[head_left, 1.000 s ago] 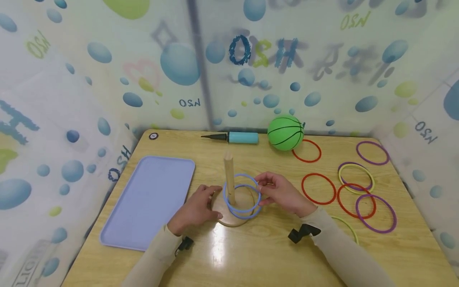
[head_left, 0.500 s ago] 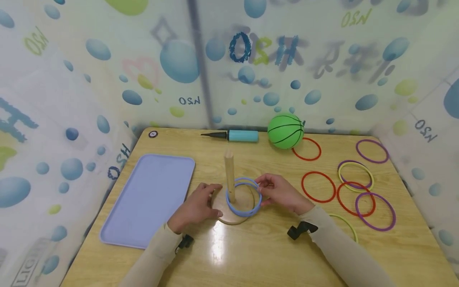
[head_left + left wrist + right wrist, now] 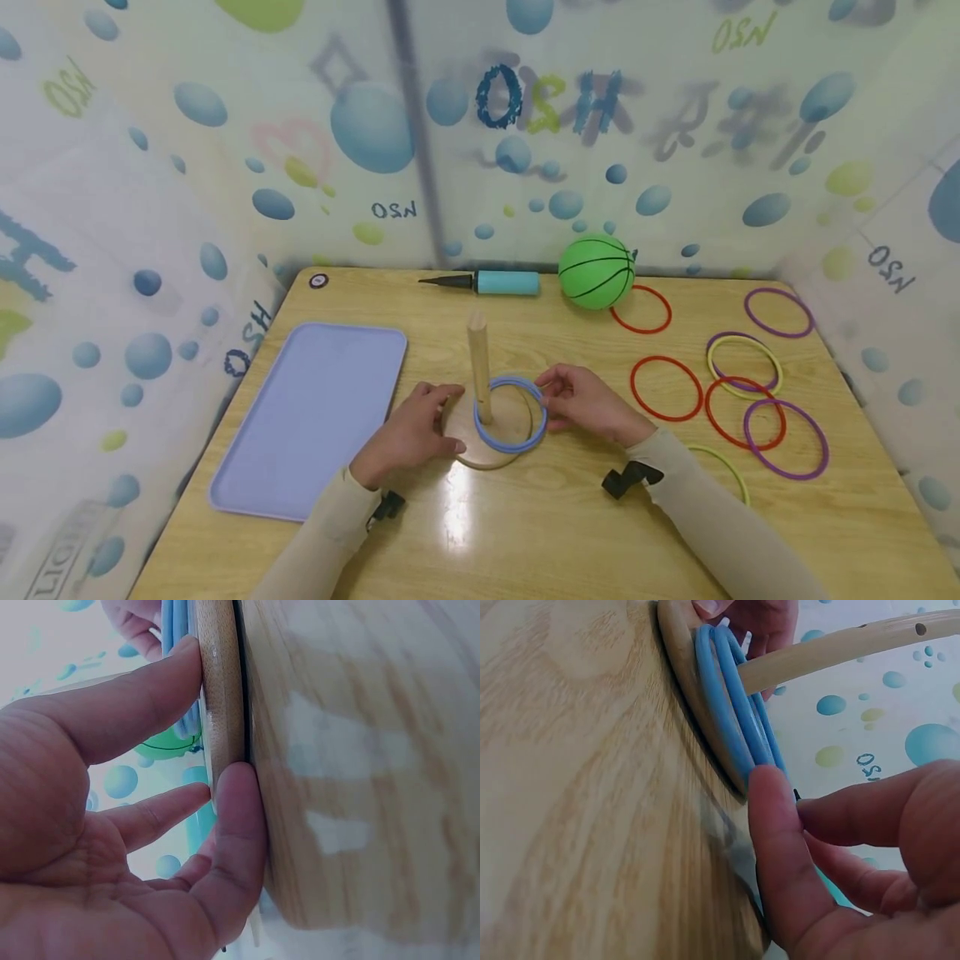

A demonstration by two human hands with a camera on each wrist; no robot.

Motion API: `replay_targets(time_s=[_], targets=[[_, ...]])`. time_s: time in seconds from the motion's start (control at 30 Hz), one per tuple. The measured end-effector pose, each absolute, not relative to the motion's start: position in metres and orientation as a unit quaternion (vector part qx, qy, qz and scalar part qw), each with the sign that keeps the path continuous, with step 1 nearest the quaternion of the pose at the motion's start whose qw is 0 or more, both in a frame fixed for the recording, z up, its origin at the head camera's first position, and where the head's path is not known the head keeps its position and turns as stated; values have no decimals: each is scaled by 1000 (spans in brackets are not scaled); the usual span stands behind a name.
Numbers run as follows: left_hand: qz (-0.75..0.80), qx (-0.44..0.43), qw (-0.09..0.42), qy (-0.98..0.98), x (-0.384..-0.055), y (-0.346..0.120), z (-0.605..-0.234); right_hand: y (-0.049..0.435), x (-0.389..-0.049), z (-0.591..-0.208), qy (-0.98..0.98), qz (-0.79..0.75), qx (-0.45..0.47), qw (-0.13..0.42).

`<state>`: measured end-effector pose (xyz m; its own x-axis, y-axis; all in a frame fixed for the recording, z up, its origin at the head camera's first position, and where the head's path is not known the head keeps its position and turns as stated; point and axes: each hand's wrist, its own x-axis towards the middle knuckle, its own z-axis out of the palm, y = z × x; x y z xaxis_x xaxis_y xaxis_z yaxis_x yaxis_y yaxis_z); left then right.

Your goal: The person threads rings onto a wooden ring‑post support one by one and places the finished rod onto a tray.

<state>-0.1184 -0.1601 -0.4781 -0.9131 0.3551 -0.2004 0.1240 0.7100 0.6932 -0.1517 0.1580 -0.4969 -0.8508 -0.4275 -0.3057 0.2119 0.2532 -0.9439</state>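
A wooden ring-toss stand has a round base [image 3: 463, 427] and an upright peg [image 3: 478, 358]. Two blue rings [image 3: 510, 447] lie stacked on the base, looped around the peg. At the base's left side, my left hand [image 3: 408, 435] grips its rim; the left wrist view shows the thumb on the upper edge and fingertips at the rim low down. On the opposite side, my right hand [image 3: 588, 406] pinches the outer edge of the upper blue ring between thumb and fingers. In the right wrist view the blue rings [image 3: 735, 697] sit close together, slightly apart in places.
A lilac tray [image 3: 315, 408] lies left. Along the back are a blue pump [image 3: 507, 282] and a green ball [image 3: 596, 271]. Several red, purple and yellow rings lie right, including a red ring [image 3: 633, 387]. A yellow-green ring [image 3: 731, 467] is partly under the right arm.
The upper blue ring has come down over the peg, and the two rings now nearly line up on the base. My right hand lowered slightly with it; the left stayed put.
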Motion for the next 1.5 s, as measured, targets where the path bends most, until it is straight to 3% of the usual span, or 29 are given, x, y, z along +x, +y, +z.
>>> replay_targets(time_s=[0.73,1.07,1.23,1.5], targets=[[355,132,169,910,-119,-161,-477,208,-140,-470,821,-512,-116,225],[349,133,173,911,-120,-160,-477,263,-120,-464,862,-466,-139,141],[352,137,169,910,-120,-160,-476,288,-107,-465,883,-431,-134,130],[353,139,166,910,-119,-161,-475,321,-90,-480,896,-385,-205,89]])
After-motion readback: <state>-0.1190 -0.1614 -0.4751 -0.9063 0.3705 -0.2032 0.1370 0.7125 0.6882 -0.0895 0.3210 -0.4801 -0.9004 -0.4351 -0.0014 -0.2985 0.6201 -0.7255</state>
